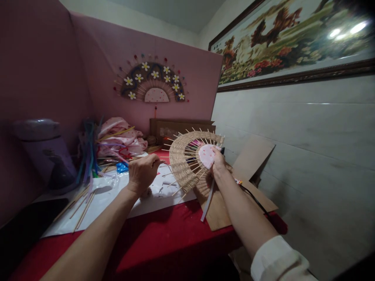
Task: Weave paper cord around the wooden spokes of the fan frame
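Note:
My right hand (218,160) grips a half-round fan (182,159) by its base, a pale pink patch (206,156) with reddish spots. The fan's thin sticks are woven through with tan twine in a wide arc, and their bare tips poke out past it. It is held up above the table, tilted toward the left. My left hand (145,169) is closed in a pinch just left of the fan's stick tips. What its fingers hold, if anything, is too small to make out. A grey strip (208,201) hangs below my right hand.
White paper (172,197) and cardboard (222,212) lie on the red tablecloth (166,230). To the left are loose sticks (84,212), pipe cleaners (88,152), pink spotted cloth (120,134) and a lidded purple container (47,152). A flowered fan (155,76) hangs on the pink board.

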`<action>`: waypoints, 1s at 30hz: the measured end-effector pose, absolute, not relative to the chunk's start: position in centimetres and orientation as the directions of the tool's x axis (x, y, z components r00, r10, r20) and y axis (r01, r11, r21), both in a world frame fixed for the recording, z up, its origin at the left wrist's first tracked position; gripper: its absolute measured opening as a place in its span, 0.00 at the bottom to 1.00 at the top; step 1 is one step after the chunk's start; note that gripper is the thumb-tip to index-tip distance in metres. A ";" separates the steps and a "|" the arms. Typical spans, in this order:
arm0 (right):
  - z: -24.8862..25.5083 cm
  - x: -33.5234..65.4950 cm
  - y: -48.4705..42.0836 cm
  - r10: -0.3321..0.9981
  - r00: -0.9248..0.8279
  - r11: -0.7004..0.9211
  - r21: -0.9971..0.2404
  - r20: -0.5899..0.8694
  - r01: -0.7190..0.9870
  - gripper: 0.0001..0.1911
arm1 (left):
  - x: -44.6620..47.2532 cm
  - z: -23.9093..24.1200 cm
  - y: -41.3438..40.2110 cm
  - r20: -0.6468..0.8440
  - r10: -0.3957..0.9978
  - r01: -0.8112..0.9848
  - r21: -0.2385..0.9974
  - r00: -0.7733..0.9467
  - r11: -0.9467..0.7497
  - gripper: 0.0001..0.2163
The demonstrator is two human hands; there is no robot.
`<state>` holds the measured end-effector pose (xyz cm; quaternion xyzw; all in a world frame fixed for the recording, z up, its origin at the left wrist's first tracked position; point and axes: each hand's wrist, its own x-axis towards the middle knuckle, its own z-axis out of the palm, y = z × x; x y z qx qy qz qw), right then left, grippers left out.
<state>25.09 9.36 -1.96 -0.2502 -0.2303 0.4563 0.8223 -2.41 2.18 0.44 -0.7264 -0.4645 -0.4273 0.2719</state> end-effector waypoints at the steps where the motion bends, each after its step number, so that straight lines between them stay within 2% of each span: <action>1: -1.9 25.2 9.3 0.879 0.465 0.419 -0.637 0.106 -0.647 0.02 | -2.4 0.5 2.2 0.876 0.445 0.910 0.015 0.187 -0.414 0.11; 3: -1.6 25.2 9.0 0.894 0.446 0.362 -0.657 0.044 -0.661 0.04 | -2.4 0.5 2.1 0.880 0.445 0.913 0.035 0.164 -0.406 0.11; 11: -0.6 24.6 8.3 0.848 0.529 0.387 -0.634 -0.040 -0.669 0.07 | -2.5 0.5 2.1 0.880 0.454 0.912 0.066 0.137 -0.404 0.13; 17: -1.0 25.0 8.9 0.812 0.582 0.439 -0.616 -0.039 -0.654 0.04 | -2.5 0.4 2.2 0.875 0.466 0.925 0.057 0.134 -0.375 0.13; 30: -1.3 25.0 9.0 0.833 0.552 0.450 -0.625 0.036 -0.638 0.04 | -2.5 0.3 2.3 0.865 0.485 0.929 0.067 0.128 -0.364 0.14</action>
